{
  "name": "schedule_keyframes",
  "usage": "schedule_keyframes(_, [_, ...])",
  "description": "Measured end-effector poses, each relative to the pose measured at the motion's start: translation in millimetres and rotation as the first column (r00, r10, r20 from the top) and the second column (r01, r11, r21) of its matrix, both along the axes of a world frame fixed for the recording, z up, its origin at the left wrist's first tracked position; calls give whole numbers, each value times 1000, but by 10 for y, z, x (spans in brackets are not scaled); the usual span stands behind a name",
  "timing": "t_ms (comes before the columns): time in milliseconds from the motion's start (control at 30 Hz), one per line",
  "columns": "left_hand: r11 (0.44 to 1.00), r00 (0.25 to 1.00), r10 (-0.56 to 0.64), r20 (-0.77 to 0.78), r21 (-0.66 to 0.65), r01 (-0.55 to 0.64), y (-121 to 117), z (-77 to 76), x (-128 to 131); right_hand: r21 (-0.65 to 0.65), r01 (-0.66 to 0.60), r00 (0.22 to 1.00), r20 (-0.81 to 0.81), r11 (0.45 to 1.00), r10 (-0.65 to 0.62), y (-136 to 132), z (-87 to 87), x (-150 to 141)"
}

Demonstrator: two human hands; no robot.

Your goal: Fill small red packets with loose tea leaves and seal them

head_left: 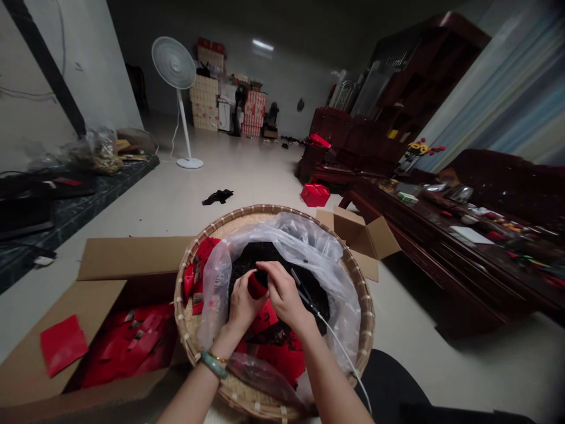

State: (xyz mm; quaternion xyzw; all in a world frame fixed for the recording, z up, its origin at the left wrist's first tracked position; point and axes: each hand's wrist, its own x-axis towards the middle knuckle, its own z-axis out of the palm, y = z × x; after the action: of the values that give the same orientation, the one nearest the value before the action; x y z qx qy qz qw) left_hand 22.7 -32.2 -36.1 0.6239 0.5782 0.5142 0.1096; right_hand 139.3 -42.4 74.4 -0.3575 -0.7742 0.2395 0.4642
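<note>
Left forearm slanting up from below, the left hand (242, 299) grips the side of an open red packet (256, 288) above a round wicker basket (367, 333); the right hand (285, 294) meets it, fingers over the packet's mouth (whether they pinch anything, I cannot tell). Across the pale floor (150, 212) stand one white fan (189, 164), the basket and a dark wooden table (412, 250). Two open cardboard boxes flank the basket, left (136, 256) and right (385, 239); one flat red envelope (64, 344) lies on the left box's flap.
</note>
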Motion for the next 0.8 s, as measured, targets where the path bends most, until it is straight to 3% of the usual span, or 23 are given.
schedule_keyframes(200, [992, 998, -2, 63, 130, -7, -54, 17, -52, -38, 114, 989, -89, 993, -117, -5, -133, 141])
schedule_keyframes(433, [990, 1000, -28, -11, 141, 29, -49, -23, -65, 73, 144, 972, 178, 987, -155, -89, -342, 128])
schedule_keyframes(700, [1000, 999, 26, -31, -16, -27, -20, 96, 4, -130, 268, 944, -161, 954, -287, 138, -308, 191])
schedule_keyframes(800, [999, 997, 10, -71, -32, -13, -18, 144, 40, -197, 201, 961, -148, 960, -232, 251, -295, 190])
